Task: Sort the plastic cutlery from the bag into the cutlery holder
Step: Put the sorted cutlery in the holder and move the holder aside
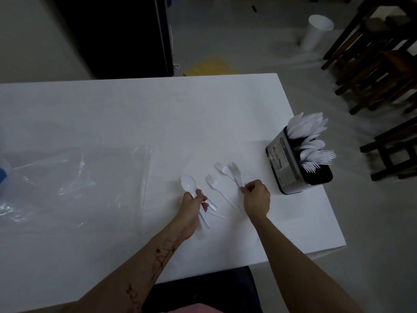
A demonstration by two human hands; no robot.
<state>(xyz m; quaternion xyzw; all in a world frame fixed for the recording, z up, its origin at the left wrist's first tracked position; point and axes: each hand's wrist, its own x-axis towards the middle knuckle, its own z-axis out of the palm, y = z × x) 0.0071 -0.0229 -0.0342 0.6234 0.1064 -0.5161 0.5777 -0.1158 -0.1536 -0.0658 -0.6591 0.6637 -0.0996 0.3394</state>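
Here the left hand (195, 203) has its grip curled round a bunch of white spoons (189, 185), while the right hand (256, 197) pinches a fork (235, 173) by its handle just above the desk (112, 114). Another fork (214, 185) lies between the hands; the cutlery holder (291, 168) stands at the right edge, already stocked, and the clear bag (74, 184) lies flat to the left.

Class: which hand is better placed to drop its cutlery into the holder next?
Right. The right hand already pinches a fork beside the holder; the left hand, gripping spoons, is farther away.
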